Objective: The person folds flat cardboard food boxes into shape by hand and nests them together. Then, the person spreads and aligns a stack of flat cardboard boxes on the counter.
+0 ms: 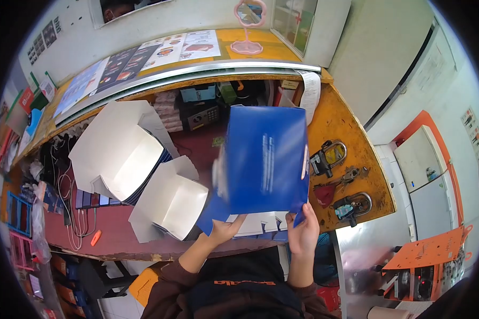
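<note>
A blue cardboard box (pixel 266 159) is held up in front of me, its printed blue face toward the camera. My left hand (pixel 226 229) grips its lower left edge, by a blue flap. My right hand (pixel 304 229) holds the lower right corner, fingers wrapped on the card. To the left stand two open boxes with white insides, a large one (pixel 135 159) and a smaller one (pixel 183 207), their flaps spread. Below the held box, white and blue card pieces (pixel 258 224) lie at the desk edge, partly hidden.
Padlocks (pixel 351 208) and keys (pixel 351 174) lie on the orange counter at right. An orange cutter (pixel 96 237) and cables (pixel 72 212) are at left. A raised shelf (pixel 197 69) spans the back, bearing a pink mirror (pixel 247 47). An orange machine (pixel 426 266) stands lower right.
</note>
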Action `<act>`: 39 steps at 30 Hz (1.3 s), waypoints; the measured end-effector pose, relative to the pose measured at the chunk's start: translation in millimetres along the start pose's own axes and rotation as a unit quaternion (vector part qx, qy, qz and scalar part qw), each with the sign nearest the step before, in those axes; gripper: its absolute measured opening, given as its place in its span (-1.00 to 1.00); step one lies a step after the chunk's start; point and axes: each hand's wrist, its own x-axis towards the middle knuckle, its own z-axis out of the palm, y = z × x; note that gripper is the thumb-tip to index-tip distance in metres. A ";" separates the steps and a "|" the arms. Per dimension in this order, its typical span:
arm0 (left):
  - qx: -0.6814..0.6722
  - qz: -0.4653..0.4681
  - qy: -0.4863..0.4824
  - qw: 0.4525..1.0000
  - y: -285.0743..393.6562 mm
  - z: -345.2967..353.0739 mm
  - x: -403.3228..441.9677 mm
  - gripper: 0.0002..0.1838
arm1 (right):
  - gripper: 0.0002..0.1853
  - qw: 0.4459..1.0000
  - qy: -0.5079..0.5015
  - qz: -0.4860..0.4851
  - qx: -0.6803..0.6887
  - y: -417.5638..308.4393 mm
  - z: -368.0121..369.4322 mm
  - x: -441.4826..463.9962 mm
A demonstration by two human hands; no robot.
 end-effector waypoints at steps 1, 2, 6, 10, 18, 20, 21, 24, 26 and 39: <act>-0.007 0.016 0.041 0.999 2.3 2.2 0.5 -0.67 | -0.80 0.998 0.011 -0.047 -0.028 4.3 5.0 -0.7; -0.008 0.016 0.040 0.999 1.7 1.2 0.8 -0.67 | -0.80 0.998 0.011 -0.048 -0.028 4.4 0.2 0.5; 0.025 0.041 0.049 0.998 -1.9 -7.0 2.3 -0.66 | -0.78 0.986 -0.120 0.104 0.052 -11.3 -18.4 3.6; 0.109 0.128 0.041 0.985 4.5 -10.3 11.0 -0.65 | -0.84 0.967 -0.121 0.173 0.140 -13.4 -17.5 0.5; -0.206 -0.081 0.001 0.975 13.8 19.5 -13.9 -0.71 | -0.62 0.986 -0.123 0.016 0.115 23.1 -0.3 -3.5; -0.291 -0.180 0.035 0.939 25.6 20.1 -14.2 -0.70 | -0.58 0.981 -0.132 0.036 0.139 23.4 3.9 -6.0; -0.291 -0.180 0.035 0.939 29.2 16.7 -13.0 -0.70 | -0.60 0.988 -0.125 -0.029 0.082 24.5 3.0 -5.4; -0.282 -0.190 0.015 0.940 39.4 0.9 -4.5 -0.67 | -0.75 0.984 -0.063 -0.166 -0.023 30.3 -3.7 2.8; -0.315 -0.252 -0.003 0.915 49.1 -6.7 3.5 -0.69 | -0.75 0.909 -0.010 -0.333 -0.251 31.4 -8.8 9.0; -0.253 -0.299 -0.099 0.915 37.1 -21.6 10.8 -0.66 | -0.66 0.963 -0.053 -0.113 -0.237 22.2 -23.7 19.4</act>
